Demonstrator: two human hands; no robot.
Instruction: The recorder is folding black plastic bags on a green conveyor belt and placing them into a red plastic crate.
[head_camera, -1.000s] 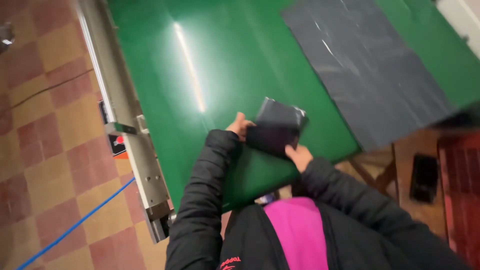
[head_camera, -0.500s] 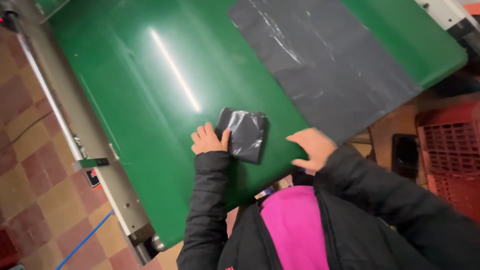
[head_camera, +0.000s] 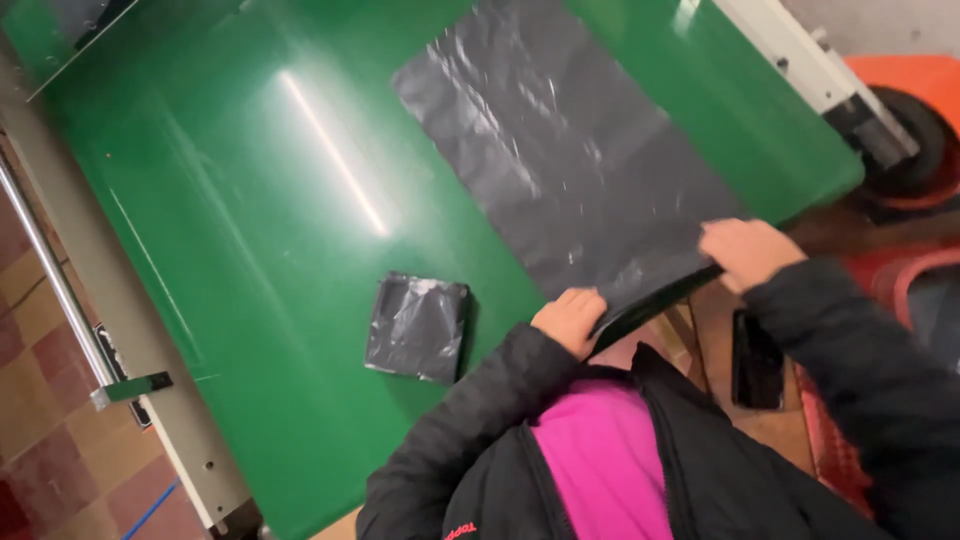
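A large flat dark grey plastic bag (head_camera: 560, 150) lies spread on the green table (head_camera: 230, 200). My left hand (head_camera: 570, 318) grips its near edge at the left corner. My right hand (head_camera: 745, 250) grips the same edge further right, where the bag hangs over the table's rim. A small folded dark grey bag (head_camera: 418, 327) lies flat on the table, a little left of my left hand, with neither hand touching it.
A metal rail (head_camera: 70, 300) runs along the table's left side above a tiled floor. A red crate (head_camera: 900, 330) and an orange machine part (head_camera: 900, 90) stand at the right. A dark phone (head_camera: 757, 365) lies below the table edge.
Both hands have left the small folded bag on the table and moved right. They now hold the near edge of the large flat bag.
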